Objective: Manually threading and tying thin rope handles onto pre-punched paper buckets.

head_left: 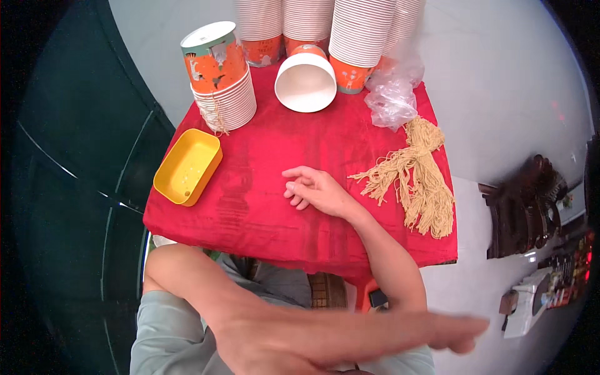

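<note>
My right hand (320, 192) rests over the middle of the red cloth, fingers loosely bent and apart, with nothing in them. Close to the camera, my left hand (350, 337) stretches to the right across the lower part of the view, blurred; its fingers look extended and no object shows in it. To the right of my right hand lies a bundle of tan strings (422, 178), gathered at its top. A yellow plastic box (209, 174) with small bits inside sits at the left. Farther away, a paper bucket (305, 82) lies on its side, its white mouth facing me.
Tall stacks of paper buckets (361, 34) line the far edge. Another bucket stack (228, 106), strings hanging on its side, stands far left. A crumpled clear plastic bag (394, 100) lies far right. The red cloth (262, 231) covers the table. Dark carved furniture (525, 212) stands at right.
</note>
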`<state>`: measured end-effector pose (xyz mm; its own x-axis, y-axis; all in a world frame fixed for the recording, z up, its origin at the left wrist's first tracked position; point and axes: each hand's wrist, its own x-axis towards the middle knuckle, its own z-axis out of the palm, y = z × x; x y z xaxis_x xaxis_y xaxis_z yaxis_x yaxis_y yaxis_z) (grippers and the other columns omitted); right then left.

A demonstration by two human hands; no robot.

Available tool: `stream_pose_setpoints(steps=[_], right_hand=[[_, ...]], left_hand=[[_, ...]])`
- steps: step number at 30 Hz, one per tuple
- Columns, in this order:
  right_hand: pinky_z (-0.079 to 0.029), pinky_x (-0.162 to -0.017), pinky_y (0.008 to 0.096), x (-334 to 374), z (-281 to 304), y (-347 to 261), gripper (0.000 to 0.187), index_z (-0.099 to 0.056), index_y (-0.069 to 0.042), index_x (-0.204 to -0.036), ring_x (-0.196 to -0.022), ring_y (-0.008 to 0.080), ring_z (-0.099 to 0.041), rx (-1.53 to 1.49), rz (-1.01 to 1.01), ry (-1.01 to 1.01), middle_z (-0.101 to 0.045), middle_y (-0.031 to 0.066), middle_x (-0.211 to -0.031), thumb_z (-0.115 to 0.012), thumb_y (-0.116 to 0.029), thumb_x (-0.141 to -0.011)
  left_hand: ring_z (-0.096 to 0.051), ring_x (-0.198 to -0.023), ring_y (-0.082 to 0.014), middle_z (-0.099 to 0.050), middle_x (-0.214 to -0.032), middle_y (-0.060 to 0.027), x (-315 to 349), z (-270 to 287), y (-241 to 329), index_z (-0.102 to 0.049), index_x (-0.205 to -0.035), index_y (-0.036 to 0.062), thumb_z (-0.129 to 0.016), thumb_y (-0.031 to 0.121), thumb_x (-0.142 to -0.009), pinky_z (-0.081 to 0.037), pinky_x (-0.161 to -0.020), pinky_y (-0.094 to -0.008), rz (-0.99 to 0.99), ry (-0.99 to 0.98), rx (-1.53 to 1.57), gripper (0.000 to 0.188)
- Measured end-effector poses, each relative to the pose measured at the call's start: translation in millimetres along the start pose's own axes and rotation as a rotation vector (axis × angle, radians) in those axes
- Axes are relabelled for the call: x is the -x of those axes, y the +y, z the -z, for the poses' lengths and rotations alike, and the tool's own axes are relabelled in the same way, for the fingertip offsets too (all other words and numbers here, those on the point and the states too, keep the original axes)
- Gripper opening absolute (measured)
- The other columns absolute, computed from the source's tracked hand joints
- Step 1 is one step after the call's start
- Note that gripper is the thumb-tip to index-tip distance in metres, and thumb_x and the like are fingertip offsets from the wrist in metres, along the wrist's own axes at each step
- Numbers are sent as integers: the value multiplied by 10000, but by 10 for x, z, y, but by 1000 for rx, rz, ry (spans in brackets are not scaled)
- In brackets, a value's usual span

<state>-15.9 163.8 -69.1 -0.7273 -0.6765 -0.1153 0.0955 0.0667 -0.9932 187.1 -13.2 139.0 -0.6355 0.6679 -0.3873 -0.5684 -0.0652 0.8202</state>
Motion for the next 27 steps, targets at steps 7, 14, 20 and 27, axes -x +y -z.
stream_pose_setpoints(steps=[7, 14, 20, 27], right_hand=[[-655, -808, 326, 46, 14, 45, 472, -602, -8, -1530, -942, 154, -750, 0, -1, -12, -771, 107, -1108, -680, -293, -1161], [-657, -803, 334, 50, -64, -16, 485, -606, 0, -1519, -932, 164, -754, 13, 22, -36, -772, 108, -1093, -700, -299, -1149], [-651, -836, 319, 32, 11, 62, 468, -593, -17, -1548, -983, 156, -749, 24, 11, -36, -761, 105, -1129, -670, -278, -1167], [-649, -834, 304, 38, 39, 36, 463, -596, -19, -1554, -973, 146, -746, 50, -8, -9, -763, 100, -1147, -657, -280, -1177]], left_hand=[[-566, -1541, -231, -597, -1636, -229, -110, -597, 436, -464, -1694, -18, -649, 922, -840, -318, -1359, -328, 197, -288, 316, 1283], [-573, -1512, -287, -585, -1594, -219, -515, -179, 114, -490, -1575, -54, -672, 696, -976, -471, -1268, -459, -37, -815, 61, 977], [-712, -1276, -446, -818, -1270, -162, -343, 217, 239, -796, -1192, 59, -683, 429, -1028, -526, -1155, -632, -822, -182, -564, 420], [-749, -1228, -310, -808, -1286, -83, -76, -53, 657, -815, -1170, 99, -870, 325, -839, -605, -1076, -514, -1288, -72, -1311, 404]])
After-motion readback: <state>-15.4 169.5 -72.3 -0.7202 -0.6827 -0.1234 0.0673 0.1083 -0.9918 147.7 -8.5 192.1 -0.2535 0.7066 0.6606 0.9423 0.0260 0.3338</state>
